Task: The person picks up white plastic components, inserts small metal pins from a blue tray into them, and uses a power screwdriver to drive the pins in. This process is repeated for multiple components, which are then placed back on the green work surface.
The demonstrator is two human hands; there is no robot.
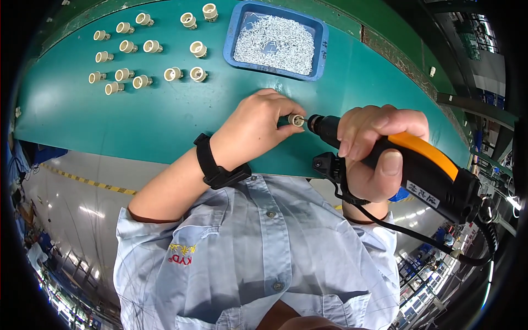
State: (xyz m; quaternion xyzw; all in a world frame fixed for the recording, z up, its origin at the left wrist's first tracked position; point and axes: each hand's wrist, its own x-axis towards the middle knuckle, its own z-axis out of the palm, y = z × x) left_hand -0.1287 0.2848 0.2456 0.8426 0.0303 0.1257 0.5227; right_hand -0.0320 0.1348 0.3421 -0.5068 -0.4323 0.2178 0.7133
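My left hand (256,122) pinches a small cream lamp-holder-like socket (297,120) between thumb and fingers, with its open end turned to the right. My right hand (377,146) is wrapped round a black and orange electric screwdriver (434,165), which lies level and points left. Its bit reaches the open end of the socket; whether it sits on a screw inside is too small to tell. Several more cream sockets (152,46) stand and lie in loose rows at the far left of the green table (181,118).
A blue plastic tray (229,44) at the far middle holds a heap of small silvery screw-like pieces (275,47). From the screwdriver's rear a black cable (487,242) curls down at the right. Black straps with small boxes circle both wrists. The table's near edge meets my shirt.
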